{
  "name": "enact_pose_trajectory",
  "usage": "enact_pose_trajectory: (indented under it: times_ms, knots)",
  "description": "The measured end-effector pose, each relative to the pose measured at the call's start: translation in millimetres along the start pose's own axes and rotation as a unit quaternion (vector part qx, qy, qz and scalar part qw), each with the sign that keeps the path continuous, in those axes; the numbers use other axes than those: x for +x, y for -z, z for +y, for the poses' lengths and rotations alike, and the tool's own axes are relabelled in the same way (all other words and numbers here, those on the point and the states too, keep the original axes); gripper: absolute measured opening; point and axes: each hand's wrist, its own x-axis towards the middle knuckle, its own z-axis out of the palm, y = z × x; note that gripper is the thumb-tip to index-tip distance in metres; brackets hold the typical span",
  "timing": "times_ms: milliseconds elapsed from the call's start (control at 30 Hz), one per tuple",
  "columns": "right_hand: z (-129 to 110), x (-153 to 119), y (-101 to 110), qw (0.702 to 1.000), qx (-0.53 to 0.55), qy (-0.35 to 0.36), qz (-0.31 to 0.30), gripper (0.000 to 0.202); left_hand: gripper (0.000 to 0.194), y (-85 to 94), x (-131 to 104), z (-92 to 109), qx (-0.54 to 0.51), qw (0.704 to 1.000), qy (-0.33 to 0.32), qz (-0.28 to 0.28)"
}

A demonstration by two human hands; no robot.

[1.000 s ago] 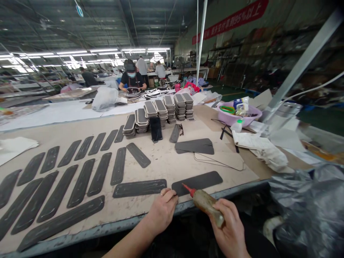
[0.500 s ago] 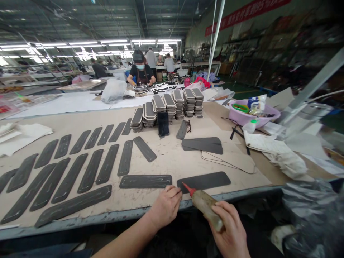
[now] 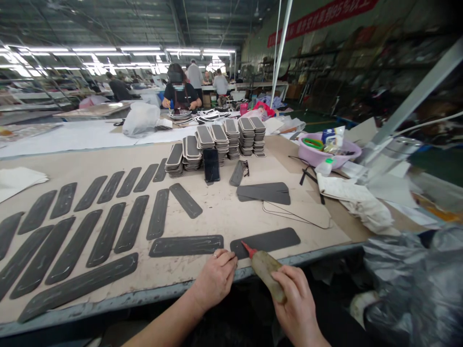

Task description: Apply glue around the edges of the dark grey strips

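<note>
Squeeze bottle [image 3: 266, 271] meets dark strip [image 3: 277, 239] at a crowded table edge

The right hand [image 3: 297, 301] has its fingers wrapped around the squeeze bottle, tilting it so that the red nozzle [image 3: 248, 248] points at the left end of the dark strip, which lies flat near the front of the table [image 3: 213, 205]. Whether the tip touches the surface cannot be told. The left hand [image 3: 216, 276], fingers bunched together, rests at that same end; whether it pinches the strip is unclear.

Space is tight to the left: a glossy-streaked strip [image 3: 186, 246] lies just beyond the left fingertips, and rows of similar streaked strips [image 3: 108, 233] fill that side. Behind the dark strip, a thin cord loop [image 3: 294, 215] trails from beside overlapping plain strips [image 3: 265, 192]. Farther back, a black phone [image 3: 211, 165] leans against pale-edged stacks [image 3: 231, 140].

At right, a lilac basin [image 3: 327, 156] of odds and ends, a green-capped bottle [image 3: 325, 167] and crumpled white cloth [image 3: 356, 202] crowd the table, with a slanting metal pole [image 3: 419, 89] alongside. Grey plastic sheeting [image 3: 415, 279] bulges near the right corner. Across the table, a co-worker [image 3: 181, 96] bends over more pieces.
</note>
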Motion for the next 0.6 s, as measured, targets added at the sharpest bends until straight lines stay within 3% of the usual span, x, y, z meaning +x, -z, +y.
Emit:
enact_pose_trajectory:
  times_ms: [433,600]
  knots:
    - [11,-2,20,0.994,-0.054,-0.055,0.073,0.026,0.031,-5.5,-4,-5,0.004,1.000,0.004,-0.005]
    - [-7,-1,7,0.999,0.029,-0.034,0.016,0.030,0.028,-1.6,-1,-1,0.013,1.000,0.002,-0.001]
